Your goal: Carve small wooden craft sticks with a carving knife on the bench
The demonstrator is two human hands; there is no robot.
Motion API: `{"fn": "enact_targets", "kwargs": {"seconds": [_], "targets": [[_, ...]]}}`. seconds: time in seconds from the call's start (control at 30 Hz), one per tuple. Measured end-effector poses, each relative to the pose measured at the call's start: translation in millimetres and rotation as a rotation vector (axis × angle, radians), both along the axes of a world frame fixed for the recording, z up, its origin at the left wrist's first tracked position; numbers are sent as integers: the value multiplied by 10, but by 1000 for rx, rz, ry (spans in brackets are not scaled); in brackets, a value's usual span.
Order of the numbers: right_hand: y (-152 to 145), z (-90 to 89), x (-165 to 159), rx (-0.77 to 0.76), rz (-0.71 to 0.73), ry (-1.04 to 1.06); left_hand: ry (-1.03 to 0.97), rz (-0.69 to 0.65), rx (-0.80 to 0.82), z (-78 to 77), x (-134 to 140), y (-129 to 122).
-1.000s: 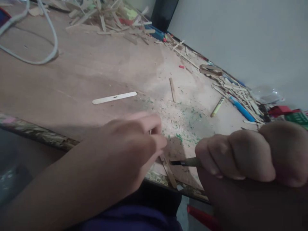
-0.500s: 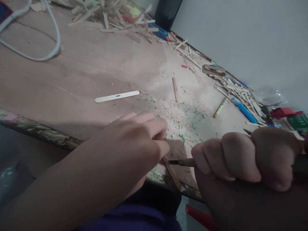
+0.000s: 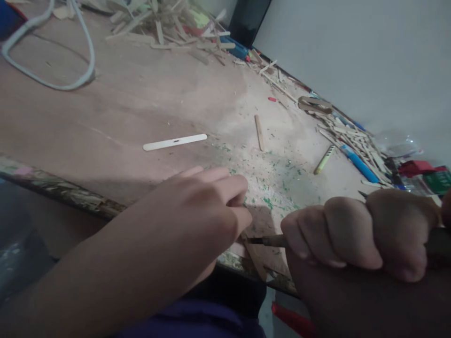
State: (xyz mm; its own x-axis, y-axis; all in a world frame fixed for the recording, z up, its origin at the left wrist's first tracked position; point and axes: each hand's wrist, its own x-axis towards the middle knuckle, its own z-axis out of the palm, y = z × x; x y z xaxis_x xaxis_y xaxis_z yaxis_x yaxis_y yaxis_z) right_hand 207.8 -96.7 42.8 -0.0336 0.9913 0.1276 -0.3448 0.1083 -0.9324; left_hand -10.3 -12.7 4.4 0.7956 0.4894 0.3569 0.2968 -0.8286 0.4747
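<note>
My left hand [image 3: 207, 206] is closed, thumb and fingers pinching a wooden craft stick [image 3: 258, 263] that slants down across the table's front edge. Its upper end is hidden under my fingers. My right hand [image 3: 345, 230] is wrapped in a fist around a slim tool [image 3: 273, 241] with a metal-looking shaft and a thin dark tip. That tip meets the stick just below my left fingertips; whether it goes into the wood I cannot tell. Farther back, a pale craft stick [image 3: 175, 142] with a dark mark in its middle lies flat.
A short stick [image 3: 259, 133], a yellowish striped piece [image 3: 324, 159] and green crumbs [image 3: 269, 203] lie on the wooden table [image 3: 116, 103]. Stick piles stand at the back [image 3: 169, 28] and right [image 3: 355, 138], near a blue pen-like tube [image 3: 359, 164]. A white cable [image 3: 92, 56] loops at left.
The whole view has shifted slightly, so the table things sit a little lower and farther right. Both hands keep their grips, with the dark tip still at the stick.
</note>
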Motion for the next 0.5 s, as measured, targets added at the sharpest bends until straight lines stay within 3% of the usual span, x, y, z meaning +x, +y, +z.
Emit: {"fn": "enact_targets", "kwargs": {"seconds": [0.5], "targets": [[-35, 15, -19, -23, -74, -54, 19, 12, 2, -12, -7, -15]]}}
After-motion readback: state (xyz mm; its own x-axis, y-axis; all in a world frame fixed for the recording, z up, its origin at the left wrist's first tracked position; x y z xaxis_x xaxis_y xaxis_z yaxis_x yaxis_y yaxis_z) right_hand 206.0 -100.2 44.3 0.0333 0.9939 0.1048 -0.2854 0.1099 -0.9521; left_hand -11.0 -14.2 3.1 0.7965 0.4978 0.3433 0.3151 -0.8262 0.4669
